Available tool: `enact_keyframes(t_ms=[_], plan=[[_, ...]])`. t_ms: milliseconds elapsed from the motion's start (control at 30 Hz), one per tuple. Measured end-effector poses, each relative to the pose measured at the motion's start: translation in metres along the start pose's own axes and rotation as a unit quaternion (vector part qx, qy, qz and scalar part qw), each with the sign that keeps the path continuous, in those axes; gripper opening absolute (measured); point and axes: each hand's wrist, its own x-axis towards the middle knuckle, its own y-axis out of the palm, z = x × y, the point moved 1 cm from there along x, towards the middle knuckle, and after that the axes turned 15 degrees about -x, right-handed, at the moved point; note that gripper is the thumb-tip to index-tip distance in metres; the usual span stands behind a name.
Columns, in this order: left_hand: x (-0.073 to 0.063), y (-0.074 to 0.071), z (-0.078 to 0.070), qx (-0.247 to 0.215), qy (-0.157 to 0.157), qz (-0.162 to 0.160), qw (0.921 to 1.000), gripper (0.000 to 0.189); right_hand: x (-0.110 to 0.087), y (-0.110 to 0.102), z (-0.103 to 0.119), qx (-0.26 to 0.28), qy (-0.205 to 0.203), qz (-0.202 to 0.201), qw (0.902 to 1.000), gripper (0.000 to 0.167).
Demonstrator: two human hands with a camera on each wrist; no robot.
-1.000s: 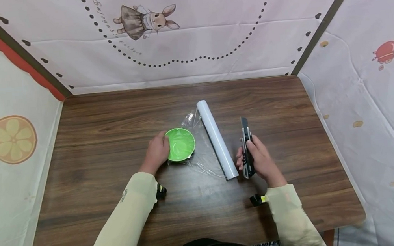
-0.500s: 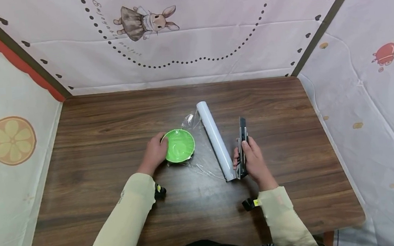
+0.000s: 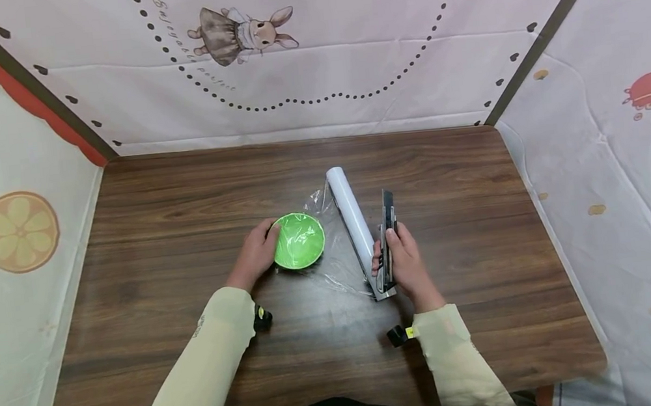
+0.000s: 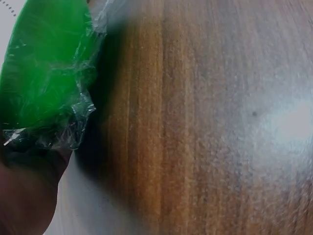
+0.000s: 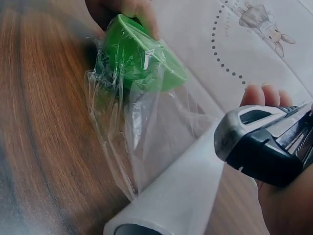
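The left hand [image 3: 256, 254] curls its fingers around the nine o'clock side of the round green plastic bowl [image 3: 298, 240] at mid-table, clear cling film [image 3: 339, 260] draped over it. At three o'clock, the right hand [image 3: 402, 264] grips a black-and-grey utility knife [image 3: 386, 239] against the white film roll [image 3: 354, 220].

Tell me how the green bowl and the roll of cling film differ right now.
The green bowl is round, bright green and squat; the roll of cling film is a long white cylinder lying on its side. The left hand holds the bowl; the right hand holds a utility knife beside the roll. Both rest on the table, joined by clear film.
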Motion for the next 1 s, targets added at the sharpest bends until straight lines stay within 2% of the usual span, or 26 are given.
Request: enact_keyframes(t_ms=[167, 233, 367, 467, 633, 833, 1000], plan=[[0.002, 0.000, 0.003, 0.002, 0.003, 0.004, 1.0000, 0.061, 0.001, 0.002, -0.002, 0.003, 0.004, 0.000, 1.0000, 0.035], [0.002, 0.000, 0.003, 0.004, 0.005, 0.001, 1.0000, 0.063, 0.001, 0.002, -0.002, 0.003, 0.007, -0.002, 1.0000, 0.030], [0.004, 0.000, 0.002, 0.007, 0.007, -0.004, 0.9999, 0.054, 0.000, 0.004, -0.003, 0.005, 0.016, -0.005, 0.9999, 0.025], [0.005, -0.001, 0.000, 0.007, 0.004, -0.009, 0.9999, 0.047, 0.000, 0.006, -0.004, 0.012, 0.022, 0.000, 0.9997, 0.029], [0.007, -0.004, -0.005, -0.002, -0.023, -0.013, 0.9996, 0.043, 0.001, 0.010, -0.006, 0.019, 0.024, 0.011, 0.9995, 0.042], [0.008, -0.006, -0.011, -0.013, -0.058, 0.001, 0.9983, 0.046, 0.003, 0.013, -0.008, 0.014, 0.023, 0.018, 0.9995, 0.046], [0.009, -0.006, -0.010, -0.009, -0.060, 0.007, 0.9981, 0.046, 0.006, 0.015, -0.008, 0.005, 0.032, 0.020, 0.9993, 0.044]])
